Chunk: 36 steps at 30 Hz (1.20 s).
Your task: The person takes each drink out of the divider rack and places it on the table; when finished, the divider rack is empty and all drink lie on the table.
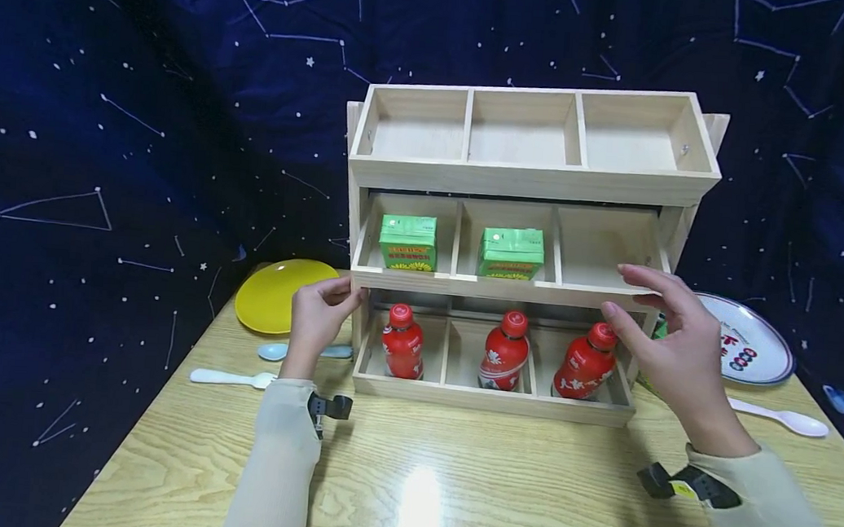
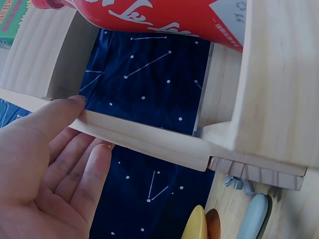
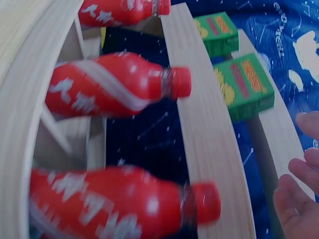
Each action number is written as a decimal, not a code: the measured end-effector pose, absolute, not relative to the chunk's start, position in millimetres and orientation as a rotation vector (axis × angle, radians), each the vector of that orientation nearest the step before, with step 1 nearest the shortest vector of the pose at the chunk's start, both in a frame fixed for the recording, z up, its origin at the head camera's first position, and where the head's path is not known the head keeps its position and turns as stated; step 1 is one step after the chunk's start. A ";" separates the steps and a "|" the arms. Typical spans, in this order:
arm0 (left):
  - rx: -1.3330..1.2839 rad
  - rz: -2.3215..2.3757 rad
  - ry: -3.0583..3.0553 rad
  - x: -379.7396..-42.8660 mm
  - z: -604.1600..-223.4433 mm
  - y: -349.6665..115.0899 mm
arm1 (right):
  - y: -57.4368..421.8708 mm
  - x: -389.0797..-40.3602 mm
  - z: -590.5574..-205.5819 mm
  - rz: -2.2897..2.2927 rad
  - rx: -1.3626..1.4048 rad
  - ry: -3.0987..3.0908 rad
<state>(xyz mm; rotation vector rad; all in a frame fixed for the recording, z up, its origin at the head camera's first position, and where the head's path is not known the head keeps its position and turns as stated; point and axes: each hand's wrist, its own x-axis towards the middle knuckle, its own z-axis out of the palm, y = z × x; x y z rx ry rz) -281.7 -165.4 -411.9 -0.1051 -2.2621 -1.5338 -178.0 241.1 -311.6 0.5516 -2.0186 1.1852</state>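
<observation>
A three-tier wooden rack stands on the table. At its left side, my left hand pinches the upright, thumb on one face and fingers behind. My right hand is held with fingers spread and nothing between them, in front of the rack's right end. Below its thumb is the right red bottle. The middle red bottle and left red bottle stand in the other bottom compartments. Two green drink cartons, the left carton and the middle carton, sit on the middle tier.
On the left lie a yellow plate, a blue spoon and a white fork. To the right are a white patterned plate and a white spoon. A dark star-patterned cloth hangs behind the table.
</observation>
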 end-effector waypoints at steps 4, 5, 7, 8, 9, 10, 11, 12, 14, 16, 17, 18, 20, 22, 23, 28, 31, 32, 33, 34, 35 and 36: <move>-0.104 -1.552 -2.269 -281.2 -412.4 -166.2 | 217.6 -184.8 -300.3 1.212 0.605 -2.051; -0.102 -1.555 -2.269 -281.0 -412.4 -166.5 | 213.5 -188.8 -299.6 1.222 0.614 -2.056; -0.098 -1.555 -2.264 -280.9 -412.1 -167.3 | 207.1 -198.8 -300.5 1.235 0.616 -2.072; -0.096 -1.551 -2.260 -280.9 -411.9 -167.7 | 204.4 -204.3 -301.4 1.241 0.617 -2.080; -0.093 -1.548 -2.258 -280.9 -411.6 -167.9 | 202.0 -209.6 -302.4 1.244 0.617 -2.093; -0.093 -1.543 -2.259 -280.9 -411.3 -168.2 | 199.5 -214.6 -303.0 1.247 0.618 -2.111; -0.094 -1.541 -2.260 -280.9 -411.0 -168.4 | 197.1 -219.3 -303.5 1.247 0.618 -2.133; -0.096 -1.539 -2.263 -280.8 -410.7 -168.5 | 194.8 -223.6 -303.6 1.244 0.621 -2.153; -0.101 -1.544 -2.263 -281.0 -410.5 -168.4 | 189.9 -230.5 -302.2 1.242 0.637 -2.183; -0.106 -1.557 -2.260 -281.0 -410.5 -167.8 | 185.6 -236.5 -300.9 1.240 0.651 -2.207; -0.105 -1.562 -2.258 -280.9 -410.6 -167.4 | 183.8 -239.0 -300.4 1.237 0.649 -2.219; -0.106 -1.568 -2.256 -281.2 -410.8 -167.1 | 182.3 -241.2 -300.4 1.242 0.648 -2.231; -0.109 -1.579 -2.248 -281.6 -411.3 -166.4 | 180.0 -244.7 -301.3 1.254 0.636 -2.263; -0.115 -1.581 -2.244 -281.8 -411.4 -166.1 | 178.5 -248.2 -303.1 1.278 0.634 -2.277; -0.118 -1.581 -2.242 -282.2 -411.7 -166.2 | 177.8 -249.8 -304.0 1.288 0.636 -2.274; -0.132 -1.573 -2.231 -283.3 -412.3 -167.0 | 174.3 -256.2 -307.7 1.274 0.640 -2.195; -0.127 -1.569 -2.224 -283.3 -412.7 -167.6 | 171.7 -256.6 -308.9 1.263 0.609 -2.144; -0.126 -1.566 -2.223 -283.3 -412.8 -167.6 | 170.9 -256.0 -308.5 1.263 0.596 -2.126; -0.126 -1.564 -2.222 -283.2 -412.8 -167.6 | 170.3 -255.0 -307.6 1.258 0.581 -2.108; -0.130 -1.565 -2.223 -283.3 -412.7 -167.4 | 169.9 -253.6 -306.4 1.250 0.569 -2.091; -0.131 -1.564 -2.224 -283.2 -412.7 -167.4 | 169.5 -252.1 -304.7 1.239 0.562 -2.073; -0.131 -1.564 -2.225 -283.2 -412.7 -167.2 | 169.2 -250.4 -302.5 1.228 0.558 -2.053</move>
